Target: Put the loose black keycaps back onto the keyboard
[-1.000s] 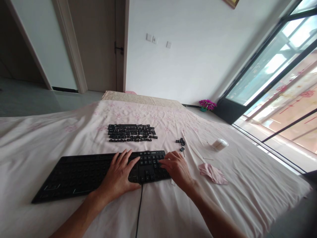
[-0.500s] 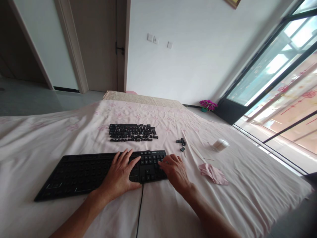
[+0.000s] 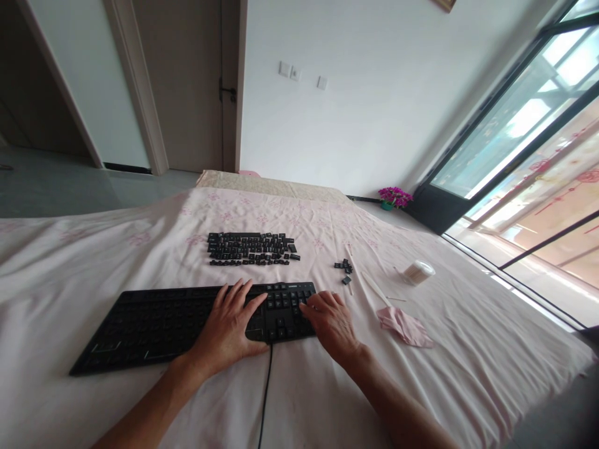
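Note:
A black keyboard lies on a pale pink sheet, most of its keys removed, with its cable running toward me. My left hand rests flat on the middle of the keyboard, fingers spread, holding it down. My right hand sits at the keyboard's right end over the number pad, fingers curled onto the keys; I cannot make out anything held in them. Rows of loose black keycaps lie beyond the keyboard. A few more keycaps lie to the right.
A crumpled pink cloth lies right of my right hand. A clear tub of cotton swabs and thin white sticks lie beyond it. Purple flowers stand by the glass door at right. A wooden door stands ahead.
My right hand has shifted slightly left along the number pad. The left hand stays put. The view has drifted a little.

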Demonstrator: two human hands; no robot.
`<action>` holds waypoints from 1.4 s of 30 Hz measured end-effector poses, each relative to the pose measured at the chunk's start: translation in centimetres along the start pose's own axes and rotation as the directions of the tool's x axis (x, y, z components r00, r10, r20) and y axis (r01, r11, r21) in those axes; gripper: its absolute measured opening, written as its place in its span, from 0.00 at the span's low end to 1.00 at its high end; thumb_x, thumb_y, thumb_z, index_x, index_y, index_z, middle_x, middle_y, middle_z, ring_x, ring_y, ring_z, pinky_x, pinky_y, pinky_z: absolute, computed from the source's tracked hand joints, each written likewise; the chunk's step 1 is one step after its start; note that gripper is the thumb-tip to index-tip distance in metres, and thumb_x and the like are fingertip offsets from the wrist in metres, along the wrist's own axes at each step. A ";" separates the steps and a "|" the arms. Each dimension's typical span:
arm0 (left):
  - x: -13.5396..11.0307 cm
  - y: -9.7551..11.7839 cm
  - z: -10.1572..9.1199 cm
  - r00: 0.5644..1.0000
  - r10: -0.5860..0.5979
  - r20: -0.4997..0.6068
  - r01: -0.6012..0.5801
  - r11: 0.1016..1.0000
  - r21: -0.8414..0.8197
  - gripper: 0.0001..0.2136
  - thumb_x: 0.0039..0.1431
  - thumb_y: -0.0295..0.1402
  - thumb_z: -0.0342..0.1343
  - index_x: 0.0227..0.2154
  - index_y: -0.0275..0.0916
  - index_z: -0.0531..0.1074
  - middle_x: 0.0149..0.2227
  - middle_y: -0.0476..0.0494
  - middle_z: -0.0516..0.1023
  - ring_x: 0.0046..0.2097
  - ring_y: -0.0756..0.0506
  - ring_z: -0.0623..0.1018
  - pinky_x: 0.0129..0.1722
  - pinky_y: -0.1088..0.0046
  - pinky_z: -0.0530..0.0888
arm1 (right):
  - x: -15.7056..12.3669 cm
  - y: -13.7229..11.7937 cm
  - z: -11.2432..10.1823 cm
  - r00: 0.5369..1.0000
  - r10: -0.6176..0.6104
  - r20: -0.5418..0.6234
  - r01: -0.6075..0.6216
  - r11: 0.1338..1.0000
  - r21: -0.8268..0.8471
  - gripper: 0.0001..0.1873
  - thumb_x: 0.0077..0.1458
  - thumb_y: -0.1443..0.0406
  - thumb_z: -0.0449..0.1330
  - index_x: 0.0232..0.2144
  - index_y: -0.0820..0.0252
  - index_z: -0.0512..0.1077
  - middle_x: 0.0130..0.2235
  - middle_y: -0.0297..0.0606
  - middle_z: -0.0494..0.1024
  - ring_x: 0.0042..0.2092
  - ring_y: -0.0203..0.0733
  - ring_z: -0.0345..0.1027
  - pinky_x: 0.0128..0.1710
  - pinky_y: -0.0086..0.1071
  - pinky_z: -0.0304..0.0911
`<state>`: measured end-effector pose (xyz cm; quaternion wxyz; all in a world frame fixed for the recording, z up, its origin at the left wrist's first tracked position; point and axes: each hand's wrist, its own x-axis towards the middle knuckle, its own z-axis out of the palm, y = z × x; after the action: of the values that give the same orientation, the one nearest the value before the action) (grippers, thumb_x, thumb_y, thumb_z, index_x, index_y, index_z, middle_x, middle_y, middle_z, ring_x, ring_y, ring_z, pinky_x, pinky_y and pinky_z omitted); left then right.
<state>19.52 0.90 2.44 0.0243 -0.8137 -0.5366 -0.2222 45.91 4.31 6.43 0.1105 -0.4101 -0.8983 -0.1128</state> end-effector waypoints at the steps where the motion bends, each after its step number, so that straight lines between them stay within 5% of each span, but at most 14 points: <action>1: 0.0 0.0 0.0 1.000 0.001 -0.002 -0.001 1.000 -0.003 0.40 0.41 0.49 0.65 0.60 0.43 0.65 0.65 0.32 0.58 0.66 0.29 0.56 0.64 0.44 0.51 | -0.1 0.0 0.1 1.000 0.000 -0.003 0.000 1.000 -0.010 0.07 0.63 0.63 0.57 0.42 0.52 0.74 0.35 0.35 0.73 0.41 0.43 0.61 0.41 0.37 0.50; 16: 0.0 0.0 0.0 1.000 -0.008 0.007 0.008 1.000 -0.003 0.40 0.42 0.50 0.64 0.60 0.42 0.65 0.66 0.32 0.58 0.66 0.29 0.55 0.64 0.43 0.51 | -1.5 -1.7 0.0 0.996 0.034 0.083 -0.031 0.999 -0.033 0.28 0.53 0.78 0.54 0.56 0.60 0.66 0.45 0.43 0.73 0.44 0.48 0.61 0.42 0.41 0.56; 22: -0.1 0.0 0.0 1.000 -0.012 0.007 0.012 1.000 -0.005 0.40 0.42 0.52 0.64 0.60 0.43 0.65 0.66 0.33 0.58 0.66 0.29 0.56 0.64 0.45 0.51 | -1.7 -0.6 0.0 0.991 0.132 0.026 -0.134 0.960 0.248 0.28 0.56 0.77 0.51 0.55 0.50 0.69 0.44 0.39 0.74 0.44 0.44 0.63 0.42 0.37 0.60; 25: -0.1 0.0 0.1 1.000 -0.008 0.003 0.008 1.000 -0.004 0.40 0.42 0.52 0.64 0.60 0.44 0.65 0.65 0.35 0.59 0.66 0.30 0.56 0.64 0.45 0.51 | -1.8 1.4 0.3 0.962 0.259 -0.083 -0.196 0.873 0.447 0.26 0.60 0.75 0.48 0.55 0.48 0.70 0.42 0.37 0.75 0.43 0.41 0.65 0.42 0.35 0.62; 30: -0.1 -0.1 0.2 1.000 0.003 -0.005 -0.003 1.000 0.003 0.40 0.41 0.49 0.65 0.60 0.43 0.64 0.66 0.35 0.59 0.66 0.29 0.56 0.64 0.45 0.51 | -1.1 7.6 1.3 0.877 0.453 -0.162 -0.348 0.830 0.435 0.16 0.61 0.64 0.53 0.44 0.48 0.78 0.42 0.37 0.78 0.44 0.44 0.69 0.45 0.37 0.63; 35: -0.3 -0.5 1.0 0.999 0.017 -0.030 -0.017 1.000 0.014 0.42 0.38 0.48 0.67 0.60 0.45 0.64 0.66 0.36 0.58 0.66 0.30 0.56 0.64 0.46 0.52 | 1.3 14.9 1.5 0.751 0.659 -0.034 -0.614 0.716 0.332 0.16 0.57 0.59 0.55 0.44 0.51 0.79 0.41 0.36 0.81 0.42 0.43 0.73 0.42 0.33 0.65; 42: -0.5 -0.9 2.0 0.998 0.028 -0.048 -0.026 0.998 0.050 0.43 0.37 0.49 0.67 0.61 0.49 0.63 0.66 0.37 0.58 0.66 0.30 0.57 0.64 0.46 0.52 | 4.7 19.3 1.7 0.697 0.716 0.044 -0.712 0.684 0.159 0.13 0.54 0.60 0.58 0.39 0.52 0.81 0.43 0.36 0.81 0.44 0.43 0.73 0.38 0.28 0.62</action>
<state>19.19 1.39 0.29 0.0604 -0.8143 -0.5301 -0.2283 57.43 20.45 8.30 0.1887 -0.7154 -0.6727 0.0087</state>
